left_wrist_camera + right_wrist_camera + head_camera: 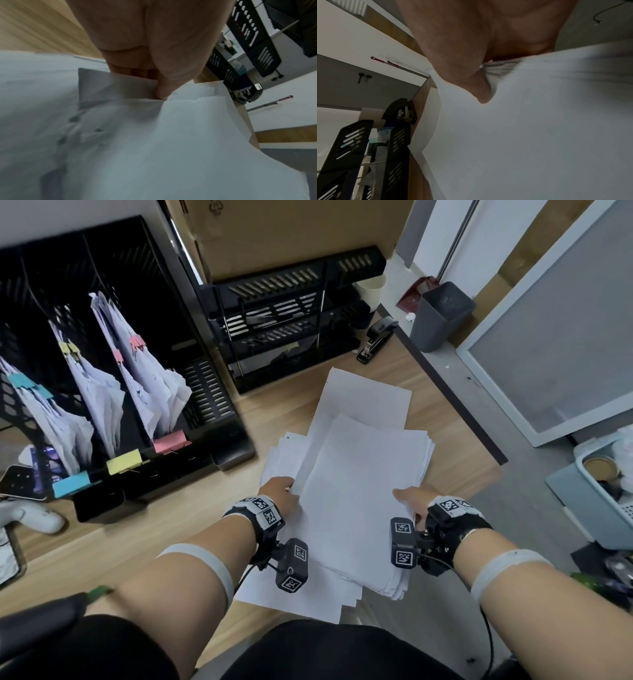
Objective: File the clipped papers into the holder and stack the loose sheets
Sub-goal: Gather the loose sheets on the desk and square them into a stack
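- Far left on the wooden desk (219,494) stands a black file holder (219,392) with upright slots; clipped papers (102,385) lean inside them, held by blue, yellow and pink binder clips, and matching colour tabs sit on the holder's front edge
- Behind and to its right is a black tiered letter tray (284,316), with a black stapler (376,338) just beside it
- The left hand (281,491) grips the left edge of a stack of loose sheets (363,491); the left wrist view shows its thumb pressed on top of the paper, fingers tucked beneath
- The stack sits tilted above more loose white sheets spread on the desk, near the front edge
- The right hand (411,501) grips the stack's right edge, thumb on top, fingers hidden under the paper
- Right of the desk, on the floor, stands a grey bin (442,316)
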Demonstrator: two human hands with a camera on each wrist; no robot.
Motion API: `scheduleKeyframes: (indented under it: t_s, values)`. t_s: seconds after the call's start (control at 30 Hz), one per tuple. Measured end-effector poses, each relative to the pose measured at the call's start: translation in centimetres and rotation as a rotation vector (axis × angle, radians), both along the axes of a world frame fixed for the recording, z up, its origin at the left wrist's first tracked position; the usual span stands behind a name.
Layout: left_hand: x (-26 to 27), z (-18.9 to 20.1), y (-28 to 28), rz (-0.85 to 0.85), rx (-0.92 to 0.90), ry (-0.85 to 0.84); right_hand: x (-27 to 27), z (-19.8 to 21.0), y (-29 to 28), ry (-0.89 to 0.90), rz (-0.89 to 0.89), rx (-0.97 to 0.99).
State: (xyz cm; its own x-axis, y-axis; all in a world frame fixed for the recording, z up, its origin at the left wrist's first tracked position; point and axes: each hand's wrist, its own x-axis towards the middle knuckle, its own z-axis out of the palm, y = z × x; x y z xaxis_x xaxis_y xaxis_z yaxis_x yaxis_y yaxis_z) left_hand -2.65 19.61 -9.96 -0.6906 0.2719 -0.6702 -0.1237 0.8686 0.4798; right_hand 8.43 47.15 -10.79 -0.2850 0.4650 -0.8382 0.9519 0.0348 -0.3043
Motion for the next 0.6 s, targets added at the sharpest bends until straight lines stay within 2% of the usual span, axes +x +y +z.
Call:
scheduleKeyframes:
  t_s: [0.1, 0.17, 0.27, 0.4, 0.5, 0.53, 0.6]
  values:
    - [0.3, 0.0, -0.2, 0.05, 0.058, -0.035, 0.2, -1.5, -0.1, 0.008, 0.002, -0.038]
    - [0.4, 0.3, 0.1, 0.136, 0.135, -0.088, -0.4, 0.5, -2.0, -0.019, 0.029, -0.031]
    - [0.7, 1.2, 0.8, 0.24, 0.248, -0.221, -1.0, 2.4, -3.4, -0.134, 0.163, -0.013]
    - [0.7, 1.0, 0.4, 0.151, 0.394, -0.251, -1.1, 4.3, -2.2, -0.044, 0.105, -0.03]
    - [-0.4, 1.9, 1.1, 0.202, 0.498, -0.271, -1.1, 4.8, 0.2, 0.009, 0.028, -0.115]
    - [-0.7, 2.5, 1.6, 0.202, 0.53, -0.257, -1.0, 3.9, 1.5, 0.023, -0.004, -0.123]
    - [-1.4, 3.6, 2.7, 0.182, 0.594, -0.192, -1.1, 4.5, 2.6, 0.077, -0.006, -0.136]
